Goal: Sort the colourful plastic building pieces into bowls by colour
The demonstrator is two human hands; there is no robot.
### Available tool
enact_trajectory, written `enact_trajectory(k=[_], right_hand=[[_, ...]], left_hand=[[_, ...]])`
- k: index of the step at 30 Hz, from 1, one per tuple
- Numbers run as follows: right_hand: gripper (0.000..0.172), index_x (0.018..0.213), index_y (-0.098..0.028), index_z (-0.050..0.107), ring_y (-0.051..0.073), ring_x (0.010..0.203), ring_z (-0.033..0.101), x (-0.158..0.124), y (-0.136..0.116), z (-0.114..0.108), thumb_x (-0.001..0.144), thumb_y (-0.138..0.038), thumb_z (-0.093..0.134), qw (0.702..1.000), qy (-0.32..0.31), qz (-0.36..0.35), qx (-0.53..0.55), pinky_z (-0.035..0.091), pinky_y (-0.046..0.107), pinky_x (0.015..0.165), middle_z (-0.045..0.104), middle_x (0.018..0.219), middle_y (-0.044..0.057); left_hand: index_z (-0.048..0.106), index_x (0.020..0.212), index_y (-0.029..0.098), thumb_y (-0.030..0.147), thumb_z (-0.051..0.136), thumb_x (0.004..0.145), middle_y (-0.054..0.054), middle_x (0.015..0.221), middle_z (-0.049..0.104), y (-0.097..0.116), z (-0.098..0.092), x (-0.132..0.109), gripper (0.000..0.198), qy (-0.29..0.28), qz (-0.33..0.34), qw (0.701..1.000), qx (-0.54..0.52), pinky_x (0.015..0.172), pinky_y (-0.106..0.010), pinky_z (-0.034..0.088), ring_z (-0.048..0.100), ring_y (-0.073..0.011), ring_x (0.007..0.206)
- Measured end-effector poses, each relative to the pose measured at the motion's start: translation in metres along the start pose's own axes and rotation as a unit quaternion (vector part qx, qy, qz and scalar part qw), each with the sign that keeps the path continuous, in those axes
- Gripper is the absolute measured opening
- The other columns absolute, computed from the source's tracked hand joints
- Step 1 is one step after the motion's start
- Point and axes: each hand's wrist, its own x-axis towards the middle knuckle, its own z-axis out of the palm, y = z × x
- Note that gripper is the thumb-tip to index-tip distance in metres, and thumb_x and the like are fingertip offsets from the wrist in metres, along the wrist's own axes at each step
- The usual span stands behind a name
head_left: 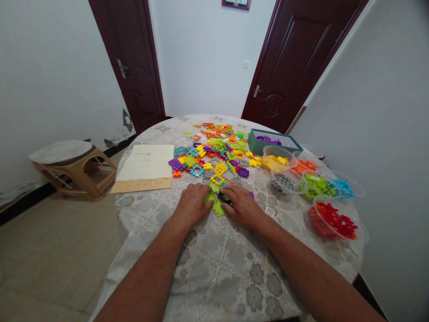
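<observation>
Flat lime-green interlocking tiles (217,207) with notched edges lie on the cloth between my hands. My left hand (193,203) grips their left side, its thumb and fingertips closed at the edge. From the right, my right hand (243,205) curls its fingers over the same tiles, close to a dark part I cannot make out. A bit of purple shows behind the right knuckles. Just beyond my fingers spreads a mixed heap of coloured tiles (220,168), with yellow, turquoise, purple, orange, grey and red pieces.
Clear tubs stand at the right, including one of red pieces (330,223), one of green (317,187) and one of grey (284,182). Behind them is a teal box (256,145) with purple pieces. A cardboard folder (145,165) lies at the left. A stool (72,170) stands beside the table.
</observation>
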Motion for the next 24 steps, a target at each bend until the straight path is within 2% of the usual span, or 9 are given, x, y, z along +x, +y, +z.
enact_trajectory(k=[3,8,13,15,17,20,22,24], right_hand=[[0.052,0.141,-0.019,0.059,0.029,0.129,0.055,-0.007,0.010,0.003,0.090,-0.025,0.068,0.998,0.033,0.005,0.045,0.042,0.051,0.114,0.064,0.135,0.015],[0.066,0.152,-0.026,0.048,0.027,0.136,0.054,-0.010,0.019,-0.004,0.089,-0.020,0.067,0.989,0.088,0.024,0.117,0.042,0.051,0.117,0.058,0.146,0.012],[0.073,0.156,-0.029,0.043,0.027,0.139,0.053,-0.010,0.018,-0.009,0.088,-0.017,0.067,0.981,0.115,0.039,0.150,0.040,0.051,0.120,0.056,0.150,0.011],[0.074,0.157,-0.030,0.040,0.026,0.138,0.054,-0.011,0.013,-0.010,0.089,-0.018,0.067,0.978,0.120,0.037,0.167,0.043,0.049,0.118,0.056,0.150,0.010],[0.075,0.158,-0.031,0.038,0.025,0.138,0.054,-0.011,0.007,-0.011,0.091,-0.019,0.067,0.978,0.119,0.019,0.170,0.044,0.048,0.118,0.054,0.150,0.010],[0.073,0.159,-0.033,0.034,0.026,0.142,0.049,-0.010,-0.006,-0.007,0.093,-0.021,0.065,0.982,0.107,-0.031,0.149,0.041,0.050,0.120,0.052,0.152,0.011],[0.073,0.160,-0.031,0.033,0.026,0.145,0.046,-0.009,-0.013,-0.002,0.095,-0.023,0.064,0.984,0.097,-0.060,0.138,0.039,0.050,0.121,0.050,0.154,0.012],[0.072,0.160,-0.028,0.032,0.027,0.146,0.044,-0.008,-0.016,0.003,0.096,-0.027,0.064,0.985,0.094,-0.067,0.126,0.038,0.051,0.122,0.048,0.155,0.014]], left_hand=[[0.069,0.115,0.021,0.027,0.066,0.087,-0.012,0.109,0.073,0.002,0.001,0.000,0.028,-0.003,-0.005,0.999,-0.047,0.095,-0.043,0.047,0.063,-0.0303,0.106],[0.067,0.116,0.019,0.021,0.065,0.086,-0.012,0.108,0.071,0.006,0.003,0.000,0.030,-0.017,-0.018,0.997,-0.077,0.093,-0.041,0.049,0.065,-0.0280,0.104],[0.066,0.123,0.020,0.020,0.065,0.086,-0.013,0.120,0.067,0.006,0.006,0.000,0.037,0.036,0.003,0.995,-0.096,0.104,-0.043,0.048,0.062,-0.0284,0.117],[0.066,0.124,0.022,0.024,0.064,0.089,-0.012,0.121,0.068,0.008,0.004,0.001,0.034,0.057,-0.005,0.987,-0.147,0.104,-0.043,0.048,0.065,-0.0265,0.113],[0.066,0.125,0.022,0.032,0.064,0.092,-0.011,0.118,0.072,0.013,0.001,0.002,0.035,0.060,-0.038,0.971,-0.227,0.098,-0.042,0.052,0.069,-0.0246,0.103],[0.068,0.123,0.022,0.038,0.066,0.090,-0.009,0.107,0.076,0.020,-0.005,0.005,0.037,0.007,-0.063,0.930,-0.362,0.086,-0.038,0.056,0.072,-0.0228,0.093],[0.072,0.113,0.021,0.034,0.065,0.089,-0.007,0.099,0.077,0.021,-0.007,0.006,0.029,-0.026,-0.056,0.916,-0.397,0.080,-0.035,0.056,0.072,-0.0217,0.088],[0.073,0.100,0.020,0.029,0.062,0.087,-0.005,0.091,0.076,0.018,-0.009,0.008,0.019,-0.012,-0.083,0.921,-0.381,0.072,-0.032,0.055,0.070,-0.0199,0.080]])
